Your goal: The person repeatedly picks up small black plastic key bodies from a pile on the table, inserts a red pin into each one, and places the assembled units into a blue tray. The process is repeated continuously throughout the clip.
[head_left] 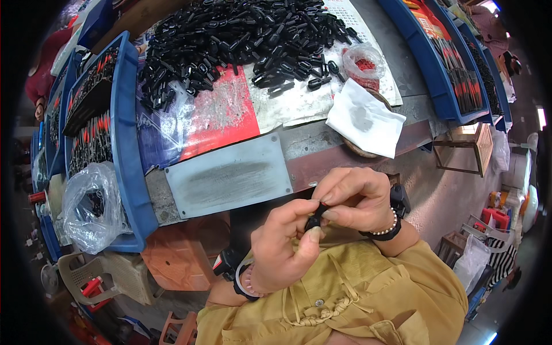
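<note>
In front of my lap, my left hand (282, 244) is closed, its thumb and fingers pinching a small black plastic part (313, 221). My right hand (359, 198) is closed as well, thumb and forefinger meeting at the upper end of the same part. A speck of red shows between those fingertips; whether it is loose or belongs to the part I cannot tell. Beyond my hands, a large heap of similar black parts (247, 40) covers the table. Small red pieces lie in a clear plastic bag (368, 60) to the heap's right.
A pale rectangular plate (230, 175) lies at the table's front edge. A white cloth (368, 118) rests on a round brown-rimmed thing. Blue bins with black and red pieces flank the table, left (129, 155) and right (422, 57). An orange stool (175, 259) stands below left.
</note>
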A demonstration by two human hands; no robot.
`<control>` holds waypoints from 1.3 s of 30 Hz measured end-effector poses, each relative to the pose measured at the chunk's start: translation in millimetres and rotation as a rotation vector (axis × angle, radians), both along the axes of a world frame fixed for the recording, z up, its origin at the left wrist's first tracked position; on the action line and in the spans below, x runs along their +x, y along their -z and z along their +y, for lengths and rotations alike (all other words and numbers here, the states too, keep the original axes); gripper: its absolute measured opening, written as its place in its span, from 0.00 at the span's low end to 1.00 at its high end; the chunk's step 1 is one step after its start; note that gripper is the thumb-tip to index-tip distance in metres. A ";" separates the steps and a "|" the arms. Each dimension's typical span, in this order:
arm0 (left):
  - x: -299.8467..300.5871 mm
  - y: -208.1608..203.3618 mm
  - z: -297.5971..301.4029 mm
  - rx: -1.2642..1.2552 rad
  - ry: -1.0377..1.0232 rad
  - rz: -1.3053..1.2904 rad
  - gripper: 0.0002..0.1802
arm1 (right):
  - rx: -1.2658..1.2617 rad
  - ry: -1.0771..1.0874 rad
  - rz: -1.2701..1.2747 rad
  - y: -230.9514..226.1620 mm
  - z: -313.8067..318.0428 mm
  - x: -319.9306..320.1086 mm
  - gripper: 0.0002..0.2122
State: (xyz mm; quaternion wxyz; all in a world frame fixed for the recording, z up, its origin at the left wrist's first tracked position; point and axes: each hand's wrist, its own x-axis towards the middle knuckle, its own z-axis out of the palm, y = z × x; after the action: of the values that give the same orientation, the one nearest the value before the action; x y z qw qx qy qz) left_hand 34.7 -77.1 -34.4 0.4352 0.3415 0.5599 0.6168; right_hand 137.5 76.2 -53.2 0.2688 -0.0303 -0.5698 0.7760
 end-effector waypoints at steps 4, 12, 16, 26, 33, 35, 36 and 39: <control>3.9 1.1 3.0 0.049 -0.056 0.022 0.21 | -0.175 -0.122 -0.048 -2.1 6.0 2.9 0.08; 2.2 1.6 2.4 0.105 0.027 0.099 0.22 | -0.420 -0.337 -0.106 -5.7 13.1 6.6 0.06; 4.9 0.2 3.0 0.041 0.006 -0.009 0.22 | -0.268 -0.236 -0.134 -6.1 10.3 9.7 0.06; 9.8 -1.9 8.2 -0.042 -0.102 -0.211 0.23 | 0.278 0.119 -0.105 -1.9 -5.2 7.6 0.12; 14.8 6.6 4.0 -0.045 -0.175 -0.149 0.21 | 0.467 0.301 -0.012 7.5 -18.5 0.8 0.15; 17.0 9.5 3.6 -0.038 -0.198 -0.138 0.20 | 0.516 0.316 -0.015 8.4 -20.3 0.6 0.16; 18.1 11.3 4.0 -0.015 -0.213 -0.118 0.20 | 0.540 0.317 -0.025 8.2 -20.8 1.0 0.16; 20.9 16.8 6.8 0.077 -0.263 -0.069 0.19 | 0.626 0.311 -0.046 6.8 -19.7 2.4 0.17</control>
State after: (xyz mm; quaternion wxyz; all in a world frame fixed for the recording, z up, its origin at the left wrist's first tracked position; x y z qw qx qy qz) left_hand 55.6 -70.3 -51.2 0.3563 0.2604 0.5603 0.7009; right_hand 139.9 56.5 -60.0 0.3668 -0.0504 -0.7747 0.5127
